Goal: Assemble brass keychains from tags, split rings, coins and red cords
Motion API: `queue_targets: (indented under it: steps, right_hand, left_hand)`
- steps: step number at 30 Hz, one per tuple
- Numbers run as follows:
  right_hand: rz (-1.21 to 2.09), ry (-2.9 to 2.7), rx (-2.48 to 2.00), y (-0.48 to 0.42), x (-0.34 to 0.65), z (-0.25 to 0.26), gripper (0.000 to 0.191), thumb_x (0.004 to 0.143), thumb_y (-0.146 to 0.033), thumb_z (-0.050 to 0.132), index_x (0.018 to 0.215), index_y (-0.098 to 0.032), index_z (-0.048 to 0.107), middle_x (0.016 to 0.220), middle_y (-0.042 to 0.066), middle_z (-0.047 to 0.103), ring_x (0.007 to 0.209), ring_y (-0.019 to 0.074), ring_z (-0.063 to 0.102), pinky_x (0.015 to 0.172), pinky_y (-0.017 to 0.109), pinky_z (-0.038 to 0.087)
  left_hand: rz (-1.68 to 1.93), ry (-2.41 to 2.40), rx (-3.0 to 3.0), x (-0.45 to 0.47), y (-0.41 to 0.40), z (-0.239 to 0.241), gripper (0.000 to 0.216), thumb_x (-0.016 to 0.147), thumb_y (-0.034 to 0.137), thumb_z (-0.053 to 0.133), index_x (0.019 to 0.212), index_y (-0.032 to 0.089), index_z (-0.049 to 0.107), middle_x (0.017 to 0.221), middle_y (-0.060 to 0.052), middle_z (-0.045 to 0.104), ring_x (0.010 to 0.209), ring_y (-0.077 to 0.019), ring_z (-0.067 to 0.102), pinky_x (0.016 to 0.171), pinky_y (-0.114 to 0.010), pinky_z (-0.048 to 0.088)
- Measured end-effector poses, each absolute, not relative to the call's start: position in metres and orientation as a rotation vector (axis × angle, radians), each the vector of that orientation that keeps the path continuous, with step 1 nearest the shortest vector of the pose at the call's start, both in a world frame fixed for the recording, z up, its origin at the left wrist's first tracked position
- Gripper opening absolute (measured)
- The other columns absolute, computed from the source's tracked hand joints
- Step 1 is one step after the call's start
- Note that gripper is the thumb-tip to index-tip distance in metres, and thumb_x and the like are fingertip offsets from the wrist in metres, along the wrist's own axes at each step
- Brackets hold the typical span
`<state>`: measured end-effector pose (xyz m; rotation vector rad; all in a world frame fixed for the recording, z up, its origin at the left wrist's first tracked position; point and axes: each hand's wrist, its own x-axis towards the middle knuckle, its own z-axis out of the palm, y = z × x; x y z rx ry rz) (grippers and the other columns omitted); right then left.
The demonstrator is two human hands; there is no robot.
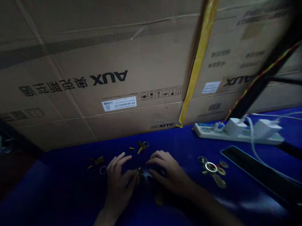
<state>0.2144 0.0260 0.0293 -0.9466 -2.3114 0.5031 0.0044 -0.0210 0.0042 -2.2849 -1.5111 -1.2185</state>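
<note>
My left hand [118, 186] and my right hand [168, 172] hover low over a blue table surface [184, 141], fingertips close together. A small brass piece [140, 172] sits by my left thumb, and the dim light hides whether either hand grips it. Behind my hands lies a brass key on a small ring [142, 146]. Left of them are a small brass part [99, 160] and a thin metal ring [103, 170]. Right of my right hand lies a cluster of brass keys and rings [211, 169].
Large cardboard boxes printed AUX [107, 78] stand along the table's far edge. To the right are a white power strip [235, 133] with white plugs and cables, and a flat black tray [258, 174]. Dark metal bars [265, 81] cross the upper right.
</note>
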Motion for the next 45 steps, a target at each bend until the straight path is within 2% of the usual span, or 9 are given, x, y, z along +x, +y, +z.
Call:
queue_targets:
  steps: [3, 8, 10, 17, 23, 30, 35, 42, 45]
  right_hand:
    - [0.717, -2.552, -0.911, 0.025, 0.224, 0.037, 0.008, 0.083, -0.026, 0.065, 0.09, -0.025, 0.068, 0.09, 0.0, 0.064, 0.088, 0.0182, 0.059, 0.089, 0.036, 0.04]
    - [0.959, -2.732, -0.869, 0.019, 0.227, 0.031, 0.011, 0.07, -0.031, 0.076, 0.078, -0.025, 0.072, 0.076, -0.004, 0.066, 0.073, 0.0156, 0.061, 0.1, 0.044, 0.03]
    - [0.959, -2.741, -0.821, 0.018, 0.225, 0.03, 0.002, 0.073, -0.026, 0.072, 0.076, -0.025, 0.072, 0.074, -0.004, 0.066, 0.073, 0.0152, 0.06, 0.1, 0.043, 0.03]
    - [0.73, -2.375, -0.798, 0.02, 0.212, 0.031, 0.013, 0.091, -0.027, 0.056, 0.086, -0.021, 0.066, 0.075, 0.0, 0.063, 0.075, 0.0154, 0.056, 0.079, 0.031, 0.038]
    - [0.577, -2.143, -0.886, 0.019, 0.202, 0.02, 0.017, 0.093, -0.029, 0.053, 0.085, -0.02, 0.065, 0.07, 0.0, 0.061, 0.067, 0.0146, 0.054, 0.073, 0.031, 0.037]
    - [0.71, -2.099, -0.946, 0.02, 0.202, 0.017, 0.015, 0.092, -0.028, 0.054, 0.083, -0.021, 0.065, 0.074, 0.0, 0.063, 0.072, 0.0152, 0.056, 0.073, 0.031, 0.038]
    - [0.916, -1.92, -0.915, 0.022, 0.202, 0.018, 0.015, 0.092, -0.031, 0.054, 0.098, -0.021, 0.064, 0.087, 0.002, 0.061, 0.082, 0.0162, 0.057, 0.076, 0.029, 0.043]
    - [0.976, -1.963, -0.876, 0.025, 0.204, 0.019, 0.019, 0.093, -0.03, 0.052, 0.087, -0.018, 0.065, 0.083, 0.003, 0.06, 0.079, 0.0157, 0.056, 0.074, 0.029, 0.045]
    - [1.025, -1.983, -0.846, 0.023, 0.203, 0.019, 0.016, 0.09, -0.03, 0.058, 0.1, -0.02, 0.065, 0.096, 0.004, 0.061, 0.09, 0.0174, 0.057, 0.082, 0.031, 0.045]
  left_hand:
    - [-1.237, -1.527, -2.239, 0.002, -0.02, 0.005, 0.012, 0.085, 0.017, 0.062, 0.086, 0.027, 0.069, 0.12, -0.005, 0.055, 0.125, -0.0281, 0.042, 0.102, -0.054, 0.032]
    - [-1.245, -1.574, -2.232, 0.002, -0.018, 0.004, 0.012, 0.085, 0.017, 0.061, 0.083, 0.025, 0.069, 0.122, -0.005, 0.054, 0.125, -0.0289, 0.041, 0.101, -0.053, 0.033]
    - [-1.243, -1.573, -2.246, 0.002, -0.018, 0.004, 0.011, 0.086, 0.017, 0.061, 0.083, 0.025, 0.069, 0.122, -0.006, 0.054, 0.125, -0.029, 0.041, 0.1, -0.052, 0.034]
    - [-1.18, -1.494, -2.316, 0.008, -0.021, 0.002, 0.013, 0.086, 0.015, 0.06, 0.089, 0.024, 0.068, 0.124, -0.007, 0.053, 0.126, -0.0292, 0.041, 0.102, -0.053, 0.034]
    - [-1.153, -1.402, -2.369, 0.014, -0.024, 0.001, 0.013, 0.086, 0.014, 0.06, 0.09, 0.023, 0.068, 0.124, -0.007, 0.054, 0.125, -0.0282, 0.042, 0.103, -0.053, 0.033]
    - [-1.231, -1.471, -2.387, 0.011, -0.024, 0.0, 0.014, 0.086, 0.015, 0.06, 0.09, 0.026, 0.069, 0.124, -0.006, 0.054, 0.125, -0.0279, 0.041, 0.104, -0.054, 0.032]
    - [-1.42, -1.665, -2.394, 0.014, -0.025, 0.001, 0.013, 0.087, 0.021, 0.06, 0.082, 0.026, 0.07, 0.123, -0.005, 0.054, 0.127, -0.0289, 0.038, 0.102, -0.052, 0.036]
    - [-1.514, -1.742, -2.358, 0.012, -0.023, 0.003, 0.015, 0.087, 0.024, 0.06, 0.077, 0.024, 0.071, 0.121, -0.006, 0.056, 0.127, -0.0296, 0.039, 0.103, -0.054, 0.035]
    - [-1.579, -1.753, -2.354, 0.011, -0.023, 0.002, 0.014, 0.087, 0.024, 0.06, 0.077, 0.024, 0.071, 0.122, -0.007, 0.055, 0.127, -0.0293, 0.039, 0.104, -0.054, 0.034]
